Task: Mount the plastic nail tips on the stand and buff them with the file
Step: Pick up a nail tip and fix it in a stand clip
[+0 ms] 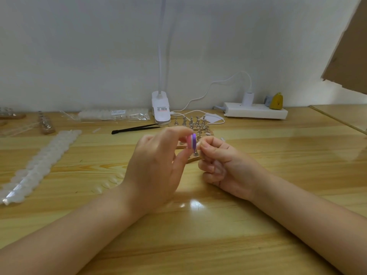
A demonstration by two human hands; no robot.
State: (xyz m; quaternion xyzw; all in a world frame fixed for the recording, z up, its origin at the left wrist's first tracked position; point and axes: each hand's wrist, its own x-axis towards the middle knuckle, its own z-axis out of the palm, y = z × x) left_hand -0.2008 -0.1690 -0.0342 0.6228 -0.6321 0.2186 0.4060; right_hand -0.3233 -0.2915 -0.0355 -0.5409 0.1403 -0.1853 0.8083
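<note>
**File held against a peg at the stand**

In front of the wooden stand [206, 132], a pink and purple file [192, 141] is pinched upright by the left hand [156, 171]. Just beside it, a metal peg [196, 152] of the stand is pinched by the curled fingers of the right hand [224, 163]; any nail tip there is hidden. Left of the stand, strips of nail tips [41, 163] are laid on the table [198, 235]

Head view, down over table [218, 235]

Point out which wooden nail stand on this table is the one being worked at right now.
The stand at centre, directly behind both hands; the left hand holds the pink-purple file there. The other stand sits untouched at far left.
</note>
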